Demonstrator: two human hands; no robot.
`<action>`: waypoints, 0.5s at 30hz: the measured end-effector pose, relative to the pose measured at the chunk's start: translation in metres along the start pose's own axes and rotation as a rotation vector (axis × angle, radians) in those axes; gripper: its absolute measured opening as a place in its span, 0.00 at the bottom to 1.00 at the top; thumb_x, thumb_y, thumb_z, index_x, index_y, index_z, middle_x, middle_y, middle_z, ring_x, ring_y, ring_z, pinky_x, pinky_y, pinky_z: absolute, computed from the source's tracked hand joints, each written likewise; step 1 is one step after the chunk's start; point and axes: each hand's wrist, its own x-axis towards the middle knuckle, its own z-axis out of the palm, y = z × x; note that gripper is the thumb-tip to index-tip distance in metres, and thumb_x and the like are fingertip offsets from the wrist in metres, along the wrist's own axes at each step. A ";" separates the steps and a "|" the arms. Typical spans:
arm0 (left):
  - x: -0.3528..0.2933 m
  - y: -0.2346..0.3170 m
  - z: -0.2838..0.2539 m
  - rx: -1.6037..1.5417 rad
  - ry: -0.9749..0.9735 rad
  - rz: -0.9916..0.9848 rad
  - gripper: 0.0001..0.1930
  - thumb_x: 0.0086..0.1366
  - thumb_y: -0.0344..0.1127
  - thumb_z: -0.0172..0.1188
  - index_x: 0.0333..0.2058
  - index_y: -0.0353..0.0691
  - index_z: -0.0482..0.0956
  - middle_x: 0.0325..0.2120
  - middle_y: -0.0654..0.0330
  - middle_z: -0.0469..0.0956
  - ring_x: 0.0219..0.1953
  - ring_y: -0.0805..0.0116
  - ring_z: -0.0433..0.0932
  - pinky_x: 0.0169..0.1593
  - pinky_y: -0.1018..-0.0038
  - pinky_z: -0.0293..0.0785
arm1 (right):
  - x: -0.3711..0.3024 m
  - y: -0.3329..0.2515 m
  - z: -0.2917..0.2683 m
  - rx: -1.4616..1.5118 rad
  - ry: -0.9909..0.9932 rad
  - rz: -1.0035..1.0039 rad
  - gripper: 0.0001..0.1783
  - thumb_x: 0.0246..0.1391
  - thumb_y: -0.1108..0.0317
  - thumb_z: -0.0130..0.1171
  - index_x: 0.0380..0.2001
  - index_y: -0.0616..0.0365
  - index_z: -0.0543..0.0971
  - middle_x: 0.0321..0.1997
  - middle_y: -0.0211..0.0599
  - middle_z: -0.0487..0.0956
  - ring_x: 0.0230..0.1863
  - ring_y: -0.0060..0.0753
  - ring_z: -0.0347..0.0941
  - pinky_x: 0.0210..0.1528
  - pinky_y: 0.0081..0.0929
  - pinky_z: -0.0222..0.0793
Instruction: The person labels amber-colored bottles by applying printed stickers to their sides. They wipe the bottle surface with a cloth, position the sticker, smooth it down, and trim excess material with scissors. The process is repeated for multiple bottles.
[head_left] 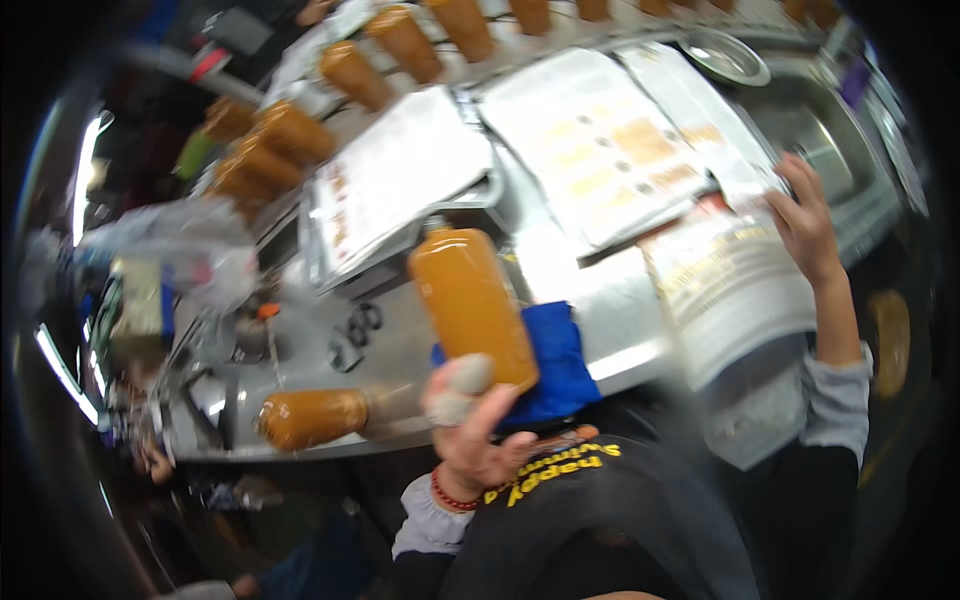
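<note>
A flat bottle of orange-brown liquid (470, 295) rests over a blue cloth (560, 355) at the counter's front edge. My left hand (475, 430) is at the bottle's base, palm turned up, thumb and fingers apart; pale covers sit on two fingertips. Whether those fingertips touch the bottle, I cannot tell. To the right, my right hand (805, 220) has its fingers curled at the upper edge of a clear printed plastic bag (735, 300), which hangs over the counter edge and is smeared by motion. A white printed sheet (600, 150) lies just beyond the bag.
Another filled bottle (315, 418) lies on the metal counter (400, 385) at left. More stand in rows at the back, such as one bottle (405, 45). A second stack of white sheets (400, 175) sits left of centre. A sink (815, 130) and metal bowl (725, 57) are far right.
</note>
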 end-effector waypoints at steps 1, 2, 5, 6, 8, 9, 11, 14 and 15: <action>0.020 0.013 0.002 -0.204 -0.083 -0.021 0.20 0.64 0.44 0.66 0.49 0.35 0.82 0.50 0.39 0.75 0.57 0.42 0.71 0.60 0.54 0.68 | 0.009 -0.012 -0.012 0.019 0.010 -0.012 0.12 0.38 0.86 0.64 0.30 0.63 0.81 0.54 0.46 0.75 0.64 0.55 0.68 0.61 0.45 0.69; 0.036 0.022 0.009 -0.305 -0.159 0.001 0.19 0.64 0.40 0.65 0.50 0.36 0.81 0.50 0.41 0.76 0.56 0.43 0.72 0.59 0.58 0.69 | 0.022 -0.024 -0.016 0.048 0.049 -0.073 0.13 0.38 0.86 0.64 0.31 0.64 0.81 0.55 0.45 0.74 0.64 0.55 0.68 0.61 0.45 0.70; 0.057 0.025 0.054 -0.581 -0.352 -0.243 0.27 0.66 0.39 0.61 0.61 0.36 0.71 0.58 0.47 0.73 0.62 0.51 0.68 0.67 0.62 0.58 | 0.054 -0.072 -0.029 0.156 0.120 -0.254 0.14 0.38 0.83 0.65 0.33 0.61 0.82 0.56 0.45 0.74 0.63 0.56 0.68 0.61 0.45 0.71; 0.061 0.024 0.073 -0.677 -0.402 -0.416 0.28 0.69 0.43 0.57 0.64 0.35 0.67 0.61 0.49 0.70 0.62 0.55 0.66 0.67 0.63 0.58 | 0.060 -0.088 -0.033 0.220 0.131 -0.292 0.14 0.39 0.81 0.66 0.33 0.60 0.82 0.56 0.45 0.74 0.63 0.56 0.68 0.60 0.46 0.72; 0.074 0.020 0.108 -1.080 -0.400 -0.652 0.26 0.74 0.45 0.51 0.63 0.34 0.67 0.60 0.56 0.69 0.61 0.65 0.66 0.66 0.68 0.59 | 0.071 -0.117 -0.044 0.292 0.148 -0.387 0.13 0.39 0.76 0.67 0.34 0.59 0.82 0.55 0.44 0.74 0.62 0.55 0.68 0.59 0.45 0.73; 0.086 0.025 0.114 -1.278 -0.450 -0.755 0.24 0.75 0.45 0.50 0.61 0.33 0.68 0.58 0.58 0.71 0.61 0.68 0.66 0.65 0.69 0.60 | 0.070 -0.125 -0.047 0.325 0.180 -0.427 0.14 0.39 0.75 0.67 0.35 0.59 0.83 0.55 0.42 0.74 0.62 0.53 0.68 0.58 0.43 0.73; 0.079 0.015 0.130 -1.483 -0.518 -0.793 0.21 0.76 0.45 0.50 0.57 0.35 0.71 0.54 0.61 0.73 0.58 0.72 0.68 0.63 0.73 0.62 | 0.070 -0.136 -0.042 0.410 0.213 -0.444 0.14 0.40 0.74 0.66 0.35 0.58 0.83 0.55 0.41 0.75 0.61 0.53 0.69 0.56 0.41 0.73; 0.088 0.028 0.121 -1.617 -0.451 -0.848 0.12 0.75 0.40 0.53 0.46 0.38 0.77 0.42 0.66 0.78 0.44 0.80 0.73 0.50 0.78 0.70 | 0.059 -0.132 -0.043 0.400 0.215 -0.400 0.11 0.44 0.71 0.64 0.35 0.57 0.82 0.54 0.40 0.75 0.60 0.49 0.71 0.53 0.39 0.74; 0.087 0.029 0.119 -1.642 -0.423 -0.846 0.10 0.74 0.37 0.54 0.45 0.38 0.77 0.41 0.65 0.79 0.43 0.79 0.75 0.49 0.77 0.71 | 0.056 -0.132 -0.043 0.410 0.212 -0.390 0.10 0.46 0.71 0.63 0.34 0.56 0.82 0.54 0.39 0.75 0.59 0.48 0.72 0.53 0.38 0.74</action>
